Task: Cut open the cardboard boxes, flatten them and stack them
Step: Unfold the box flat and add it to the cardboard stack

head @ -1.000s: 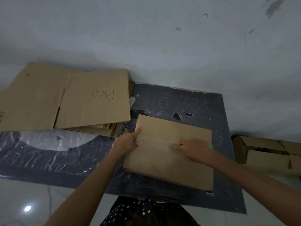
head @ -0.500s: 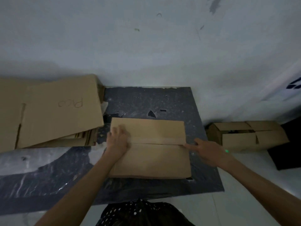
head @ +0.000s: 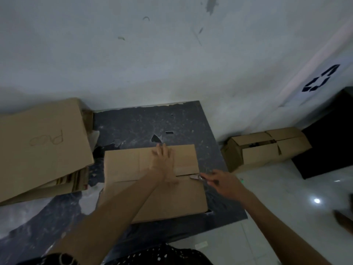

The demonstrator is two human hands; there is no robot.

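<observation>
The left hand (head: 162, 162) has slid from the box's left end to its middle. The right hand (head: 226, 185) has drawn back off the box's right edge. The box (head: 181, 199) itself lies flat on the dark mat (head: 152, 121), with its seam (head: 185, 175) split open at the right end.

The left fingers are straight and spread, pressing the far flap down, and the heel of that hand sits right on the seam. The right fingers are curled round a cutter (head: 199, 177), whose blade points in at the box's right edge.

That's the bit I'd worry about: the blade is aimed along the seam straight at the left wrist. One slip or too hard a push could catch that hand. The mat under the box looks slick, so the box might skate away. A deep cut would score the mat as well.

The flattened stack (head: 42, 146) sits left of the box, and a second box (head: 265, 150) waits to its right.
</observation>
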